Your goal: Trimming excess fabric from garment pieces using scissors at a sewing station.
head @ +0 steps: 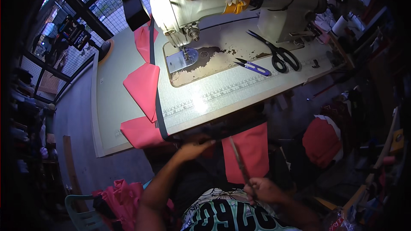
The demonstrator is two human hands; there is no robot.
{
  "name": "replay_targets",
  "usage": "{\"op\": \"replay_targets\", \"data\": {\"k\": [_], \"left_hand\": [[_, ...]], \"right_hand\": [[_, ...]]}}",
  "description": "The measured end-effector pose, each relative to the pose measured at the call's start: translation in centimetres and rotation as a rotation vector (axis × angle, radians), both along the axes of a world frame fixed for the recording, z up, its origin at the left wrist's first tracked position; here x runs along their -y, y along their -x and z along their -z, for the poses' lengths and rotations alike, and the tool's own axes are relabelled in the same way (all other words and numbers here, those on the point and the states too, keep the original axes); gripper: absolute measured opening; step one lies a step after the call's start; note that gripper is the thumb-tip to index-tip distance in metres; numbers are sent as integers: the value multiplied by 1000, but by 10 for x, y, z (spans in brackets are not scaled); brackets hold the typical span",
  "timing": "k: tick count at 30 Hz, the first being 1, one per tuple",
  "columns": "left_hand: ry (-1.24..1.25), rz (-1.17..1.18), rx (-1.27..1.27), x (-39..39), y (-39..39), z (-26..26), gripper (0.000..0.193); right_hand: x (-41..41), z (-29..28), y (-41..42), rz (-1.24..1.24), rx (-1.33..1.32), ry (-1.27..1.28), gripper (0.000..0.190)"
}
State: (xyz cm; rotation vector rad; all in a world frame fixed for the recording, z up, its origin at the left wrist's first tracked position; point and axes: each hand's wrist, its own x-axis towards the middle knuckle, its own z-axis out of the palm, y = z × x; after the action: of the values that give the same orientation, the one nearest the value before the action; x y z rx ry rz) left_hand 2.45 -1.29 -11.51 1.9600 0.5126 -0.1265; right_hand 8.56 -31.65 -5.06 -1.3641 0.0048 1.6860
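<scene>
Pink cloth pieces (144, 86) joined to a black strip (159, 112) lie left of the sewing machine's needle area. The strip runs over the table's front edge, and another pink piece (258, 149) hangs from a dark strip below it. My left hand (196, 149) is at the dark strip, just below the front edge; its grip is unclear in shadow. Lower right, my right hand (261, 190) is closed around a long thin tool (239, 158), its kind unclear, which points up across the hanging pink piece.
An industrial sewing machine (224, 3) stands on the table (199, 115). Black-handled scissors (276, 51) and purple thread snips (255, 67) lie right of its needle. Bunched pink cloth (120, 202) rests by a green plastic chair (72, 202). Red cloth (321, 142) is at right.
</scene>
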Motion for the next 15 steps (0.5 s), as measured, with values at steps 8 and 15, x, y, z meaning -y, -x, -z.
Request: {"op": "replay_targets", "data": {"k": [8,15], "left_hand": [[129,64,-172,-12,-9,-12,33],[234,40,-297,-11,-12,-21,33]], "right_hand": [[-26,17,15,-34,-127,-65,28],[-50,24,21,54,-17,-108,34]]}}
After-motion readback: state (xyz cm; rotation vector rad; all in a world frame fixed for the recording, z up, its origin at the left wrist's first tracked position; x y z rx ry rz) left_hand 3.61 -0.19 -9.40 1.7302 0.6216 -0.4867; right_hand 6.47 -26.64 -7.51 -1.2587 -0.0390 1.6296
